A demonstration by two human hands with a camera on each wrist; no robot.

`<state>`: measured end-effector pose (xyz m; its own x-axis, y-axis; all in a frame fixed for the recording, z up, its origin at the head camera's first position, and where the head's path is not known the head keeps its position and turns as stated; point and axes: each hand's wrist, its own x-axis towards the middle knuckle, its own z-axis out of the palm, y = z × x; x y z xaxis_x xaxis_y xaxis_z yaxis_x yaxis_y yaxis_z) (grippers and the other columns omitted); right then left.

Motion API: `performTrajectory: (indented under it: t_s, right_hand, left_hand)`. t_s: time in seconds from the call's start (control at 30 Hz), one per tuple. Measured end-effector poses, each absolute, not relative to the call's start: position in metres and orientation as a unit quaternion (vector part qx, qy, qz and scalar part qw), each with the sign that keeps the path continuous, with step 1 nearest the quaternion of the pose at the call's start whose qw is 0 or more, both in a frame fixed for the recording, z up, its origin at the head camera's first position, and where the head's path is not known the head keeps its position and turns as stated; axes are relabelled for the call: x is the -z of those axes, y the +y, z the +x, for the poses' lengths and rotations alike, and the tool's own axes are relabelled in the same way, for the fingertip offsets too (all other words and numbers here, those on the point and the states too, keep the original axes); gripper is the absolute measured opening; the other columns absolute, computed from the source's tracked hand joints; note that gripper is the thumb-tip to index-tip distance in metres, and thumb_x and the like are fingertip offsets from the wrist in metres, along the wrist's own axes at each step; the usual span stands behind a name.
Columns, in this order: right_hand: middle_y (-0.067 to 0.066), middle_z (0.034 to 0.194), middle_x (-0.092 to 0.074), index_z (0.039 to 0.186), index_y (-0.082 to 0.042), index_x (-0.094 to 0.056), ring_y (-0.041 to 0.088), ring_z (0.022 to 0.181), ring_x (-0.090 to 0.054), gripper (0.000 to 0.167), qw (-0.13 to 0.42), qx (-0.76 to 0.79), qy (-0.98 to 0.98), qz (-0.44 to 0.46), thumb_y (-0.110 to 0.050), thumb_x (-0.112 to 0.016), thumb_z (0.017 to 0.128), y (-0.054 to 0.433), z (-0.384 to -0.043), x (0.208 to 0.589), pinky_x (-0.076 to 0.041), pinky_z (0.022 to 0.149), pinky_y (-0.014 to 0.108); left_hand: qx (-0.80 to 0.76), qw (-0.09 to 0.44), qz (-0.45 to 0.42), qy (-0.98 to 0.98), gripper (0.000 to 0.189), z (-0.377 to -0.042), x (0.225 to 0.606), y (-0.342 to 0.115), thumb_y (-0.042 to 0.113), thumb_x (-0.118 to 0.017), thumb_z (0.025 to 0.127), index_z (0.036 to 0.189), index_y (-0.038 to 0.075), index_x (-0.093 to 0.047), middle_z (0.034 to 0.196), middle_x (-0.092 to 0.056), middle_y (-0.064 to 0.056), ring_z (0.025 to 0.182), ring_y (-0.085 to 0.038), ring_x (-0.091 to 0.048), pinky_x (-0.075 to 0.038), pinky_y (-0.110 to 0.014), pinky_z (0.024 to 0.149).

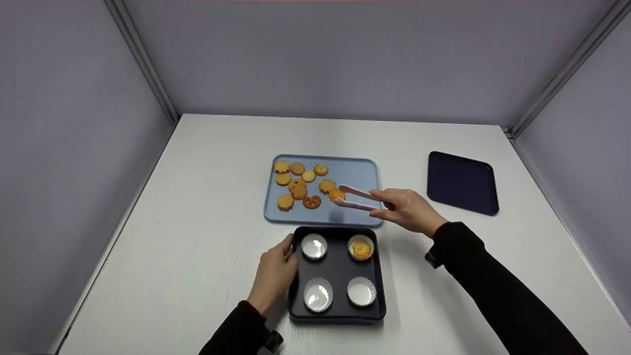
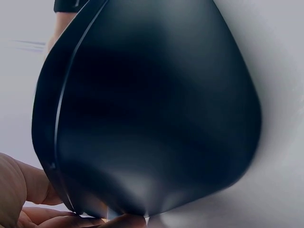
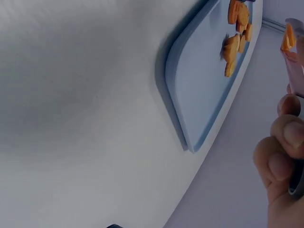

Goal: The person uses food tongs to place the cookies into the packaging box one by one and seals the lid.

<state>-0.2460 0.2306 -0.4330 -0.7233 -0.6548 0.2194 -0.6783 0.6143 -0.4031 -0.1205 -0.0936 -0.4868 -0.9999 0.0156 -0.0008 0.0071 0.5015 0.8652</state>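
My right hand (image 1: 406, 209) grips a pair of pale pink tongs (image 1: 362, 193) over the light blue tray (image 1: 357, 170). Between the tong tips is an orange swirled cookie (image 1: 336, 195), raised off the tray in the right wrist view. With my left hand (image 1: 276, 268) I hold the left side of a black rectangular baking pan (image 1: 337, 271). In the left wrist view, thumb and fingers are at the rim of the pan (image 2: 142, 109). White paper cups stand in the pan's corners; the far right cup (image 1: 351, 252) contains a yellow swirled cookie (image 1: 362, 250).
Several cookies lie on the left half of the blue tray, among them a pretzel-shaped one (image 1: 311, 201) and a scalloped one (image 1: 285, 201). A dark navy tray (image 1: 462, 182) lies at the right of the white table (image 1: 197, 207). Grey panels (image 1: 320, 59) enclose the table's back and sides.
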Motion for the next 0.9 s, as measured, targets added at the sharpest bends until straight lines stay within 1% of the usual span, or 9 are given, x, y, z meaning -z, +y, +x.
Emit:
performTrajectory:
  t_s: [0.07, 0.1, 0.27, 0.33, 0.47, 0.7, 0.9]
  right_hand:
    - [-0.004, 0.076, -0.052, 0.134, -0.003, -0.067, 0.009, 0.066, -0.042, 0.048, 0.019, -0.241, -0.886, 0.396, -0.025, -0.076, 0.092, 0.228, -0.242, 0.431, -0.037, 0.061, 0.027]
    - [-0.004, 0.076, -0.053, 0.134, -0.003, -0.067, 0.009, 0.067, -0.043, 0.048, 0.015, -0.24, -0.882, 0.406, -0.026, -0.076, 0.092, 0.226, -0.24, 0.43, -0.038, 0.062, 0.027]
    - [0.002, 0.09, -0.068, 0.133, -0.006, -0.068, 0.009, 0.072, -0.053, 0.045, -0.018, -0.238, -0.859, 0.452, -0.028, -0.075, 0.094, 0.217, -0.231, 0.424, -0.046, 0.064, 0.028]
    - [0.004, 0.094, -0.071, 0.132, -0.007, -0.069, 0.011, 0.074, -0.056, 0.045, -0.033, -0.234, -0.854, 0.464, -0.029, -0.075, 0.094, 0.212, -0.228, 0.422, -0.048, 0.065, 0.03]
    - [0.005, 0.094, -0.071, 0.13, -0.007, -0.069, 0.013, 0.076, -0.058, 0.043, -0.057, -0.212, -0.849, 0.482, -0.031, -0.074, 0.095, 0.203, -0.223, 0.421, -0.051, 0.07, 0.034]
    - [0.003, 0.088, -0.068, 0.119, -0.013, -0.068, 0.014, 0.075, -0.057, 0.034, -0.069, -0.165, -0.856, 0.485, -0.035, -0.074, 0.094, 0.189, -0.218, 0.423, -0.051, 0.069, 0.037]
    - [0.005, 0.093, -0.071, 0.123, -0.012, -0.068, 0.018, 0.077, -0.065, 0.038, -0.055, -0.115, -0.856, 0.501, -0.037, -0.073, 0.094, 0.181, -0.214, 0.426, -0.056, 0.069, 0.041]
  left_hand:
    - [-0.498, 0.005, 0.007, 0.867, 0.053, -0.12, 0.487, -0.094, -0.002, -0.056, 0.092, 0.144, -0.009, -0.052, 0.14, -0.058, -0.026, 0.123, -0.038, -0.062, -0.056, -0.044, 0.096]
    - [-0.496, 0.005, 0.007, 0.868, 0.052, -0.12, 0.487, -0.094, -0.002, -0.056, 0.092, 0.144, -0.009, -0.052, 0.14, -0.058, -0.026, 0.123, -0.038, -0.062, -0.055, -0.045, 0.098]
    - [-0.497, 0.009, 0.002, 0.868, 0.052, -0.121, 0.487, -0.093, 0.0, -0.058, 0.093, 0.145, -0.008, -0.052, 0.139, -0.059, -0.026, 0.126, -0.039, -0.06, -0.051, -0.049, 0.103]
    - [-0.497, 0.01, -0.001, 0.868, 0.052, -0.122, 0.487, -0.093, 0.001, -0.058, 0.094, 0.145, -0.007, -0.052, 0.139, -0.059, -0.025, 0.127, -0.039, -0.059, -0.05, -0.05, 0.105]
    - [-0.492, 0.007, -0.004, 0.87, 0.052, -0.122, 0.487, -0.093, 0.002, -0.058, 0.093, 0.145, -0.006, -0.053, 0.138, -0.06, -0.025, 0.127, -0.04, -0.059, -0.049, -0.051, 0.106]
    - [-0.494, 0.009, -0.002, 0.869, 0.052, -0.122, 0.487, -0.093, 0.002, -0.057, 0.094, 0.145, -0.007, -0.052, 0.138, -0.06, -0.026, 0.127, -0.039, -0.059, -0.049, -0.051, 0.105]
    - [-0.494, 0.003, 0.008, 0.87, 0.051, -0.121, 0.487, -0.093, 0.0, -0.057, 0.093, 0.144, -0.008, -0.053, 0.139, -0.059, -0.026, 0.127, -0.039, -0.059, -0.05, -0.05, 0.104]
